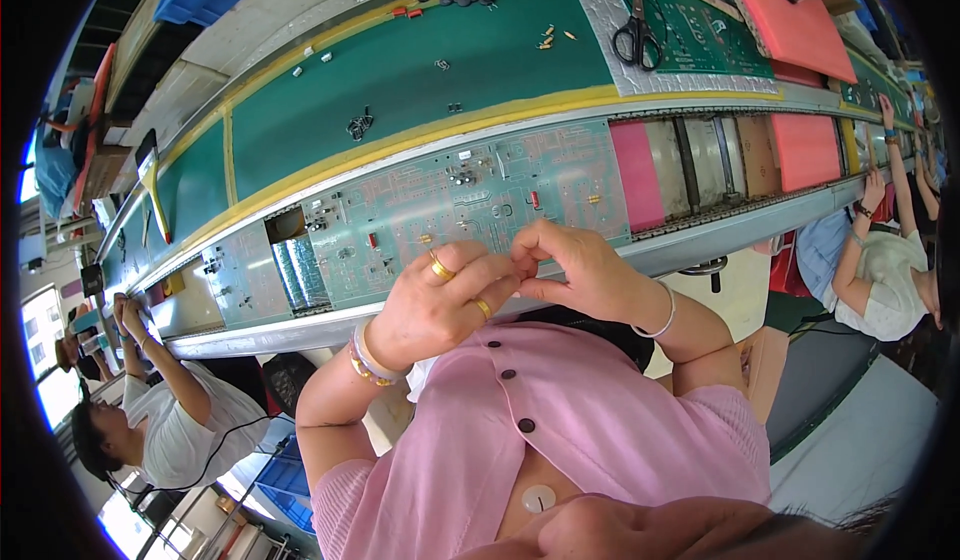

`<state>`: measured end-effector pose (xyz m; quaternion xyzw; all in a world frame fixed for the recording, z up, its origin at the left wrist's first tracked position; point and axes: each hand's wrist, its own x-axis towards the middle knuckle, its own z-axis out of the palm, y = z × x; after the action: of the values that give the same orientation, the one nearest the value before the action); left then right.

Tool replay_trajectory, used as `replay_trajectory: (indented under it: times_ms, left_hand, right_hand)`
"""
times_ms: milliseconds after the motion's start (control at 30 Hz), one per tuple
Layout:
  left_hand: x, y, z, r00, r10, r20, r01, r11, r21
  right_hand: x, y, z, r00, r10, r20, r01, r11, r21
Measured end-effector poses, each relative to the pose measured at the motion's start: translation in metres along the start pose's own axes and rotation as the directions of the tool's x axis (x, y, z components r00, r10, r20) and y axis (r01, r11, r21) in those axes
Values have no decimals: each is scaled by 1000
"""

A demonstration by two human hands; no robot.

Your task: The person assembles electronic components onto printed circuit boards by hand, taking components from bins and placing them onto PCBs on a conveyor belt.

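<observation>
Two pinches, left hand (435,302) and right hand (590,275), fingers closed together at near edge of big green circuit board (450,222) in metal-railed track (745,222). Can't tell around what, if anything. Probably light, stiff board, easy to ding; best grabbed by bare edges.

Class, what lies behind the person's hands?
Beyond the left hand and right hand, a metal rail and a circuit board with small parts show. The hands cover sections of both; anything pinched there cannot be made out.
</observation>
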<state>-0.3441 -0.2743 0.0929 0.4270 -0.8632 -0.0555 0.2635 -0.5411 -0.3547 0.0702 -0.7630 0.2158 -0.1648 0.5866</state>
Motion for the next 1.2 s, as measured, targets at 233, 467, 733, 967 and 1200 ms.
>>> replay_trajectory:
  times_ms: [233,467,733,967,1200]
  left_hand:
    - [31,-60,13,865,-493,-96,484,869,-107]
    - [41,-92,45,828,-557,-55,555,830,-51]
    - [47,-89,45,847,-530,-45,531,847,30]
    - [53,-84,41,908,-418,0,412,896,162]
    - [50,-99,33,926,-351,138,328,930,166]
  right_hand:
    - [-13,17,-13,955,-2,-297,-18,998,-63]
    - [-39,41,-9,899,3,-437,-56,993,-108]
    - [-43,51,-7,889,11,-458,-64,993,-100]
    - [-42,51,-7,893,6,-451,-56,994,-97]
    - [-43,51,-6,887,20,-461,-85,989,-119]
